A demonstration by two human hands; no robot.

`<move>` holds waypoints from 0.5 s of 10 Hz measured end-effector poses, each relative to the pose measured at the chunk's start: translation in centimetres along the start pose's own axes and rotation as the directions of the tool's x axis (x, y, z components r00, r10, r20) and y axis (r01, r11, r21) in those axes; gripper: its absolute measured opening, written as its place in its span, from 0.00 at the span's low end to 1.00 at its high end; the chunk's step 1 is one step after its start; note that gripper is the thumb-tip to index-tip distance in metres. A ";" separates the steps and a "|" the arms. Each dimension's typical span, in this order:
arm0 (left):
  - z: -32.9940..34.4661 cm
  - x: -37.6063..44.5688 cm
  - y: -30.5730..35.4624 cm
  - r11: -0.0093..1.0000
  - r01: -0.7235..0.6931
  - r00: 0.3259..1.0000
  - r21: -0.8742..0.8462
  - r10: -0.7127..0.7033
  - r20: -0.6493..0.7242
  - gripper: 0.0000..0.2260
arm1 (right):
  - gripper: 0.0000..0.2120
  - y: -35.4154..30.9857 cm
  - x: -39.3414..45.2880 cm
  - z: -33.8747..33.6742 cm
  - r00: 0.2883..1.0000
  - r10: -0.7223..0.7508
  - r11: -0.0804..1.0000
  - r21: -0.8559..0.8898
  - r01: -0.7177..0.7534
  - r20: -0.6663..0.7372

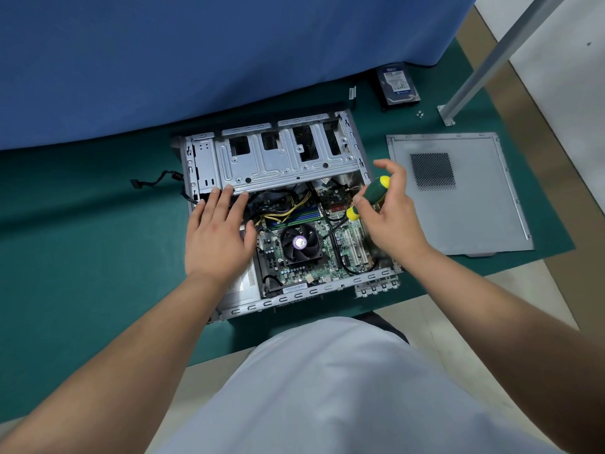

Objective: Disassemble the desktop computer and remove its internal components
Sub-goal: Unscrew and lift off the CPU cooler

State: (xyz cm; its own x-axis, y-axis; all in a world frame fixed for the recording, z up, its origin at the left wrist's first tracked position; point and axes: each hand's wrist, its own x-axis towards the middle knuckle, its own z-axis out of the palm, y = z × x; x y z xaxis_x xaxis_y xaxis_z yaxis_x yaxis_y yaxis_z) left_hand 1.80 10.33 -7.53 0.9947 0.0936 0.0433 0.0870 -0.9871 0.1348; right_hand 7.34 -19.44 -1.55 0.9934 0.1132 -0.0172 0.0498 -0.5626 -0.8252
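Note:
An open desktop case (327, 288) lies on its side on a green mat. Its grey metal drive cage (278, 158) spans the far half. Below it the motherboard (330, 253) shows, with a black CPU fan (299, 242) and yellow and black cables (288, 204). My left hand (219, 231) lies flat, fingers straight, with its fingertips on the near edge of the drive cage. My right hand (389, 208) holds a green and yellow screwdriver (368, 196) over the motherboard's right side. The screwdriver's tip is hidden.
The case's side panel (484, 221) lies flat to the right. A hard drive (397, 83) and loose screws (420, 114) sit at the back right near a metal post foot (446, 116). A blue partition (196, 60) stands behind. A loose black cable (157, 180) trails left of the case.

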 end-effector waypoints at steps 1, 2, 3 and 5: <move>-0.1 0.0 0.0 1.000 0.001 1.000 -0.002 -0.001 0.001 0.26 | 0.24 0.5 -0.6 -0.1 1.000 0.005 1.000 0.008 -0.006 0.022; -0.1 0.0 0.0 1.000 0.000 1.000 0.001 0.000 0.001 0.26 | 0.22 0.7 -0.8 -0.1 0.999 0.022 0.999 0.024 -0.023 0.040; -0.2 0.0 0.0 1.000 -0.002 1.000 0.003 0.002 0.007 0.26 | 0.20 1.1 -0.8 0.1 0.998 0.035 0.999 0.031 -0.037 0.061; -0.3 0.0 0.0 1.000 0.000 1.000 0.001 0.000 0.010 0.26 | 0.19 1.2 -0.9 0.3 0.998 0.021 0.999 0.028 -0.022 0.062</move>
State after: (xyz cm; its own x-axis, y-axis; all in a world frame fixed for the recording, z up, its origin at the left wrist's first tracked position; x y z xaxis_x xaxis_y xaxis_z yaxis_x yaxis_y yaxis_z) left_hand 1.83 10.34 -7.26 0.9952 0.0921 0.0333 0.0869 -0.9871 0.1342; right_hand 6.49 -19.97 -2.65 0.9860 0.1517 -0.0690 0.0245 -0.5415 -0.8403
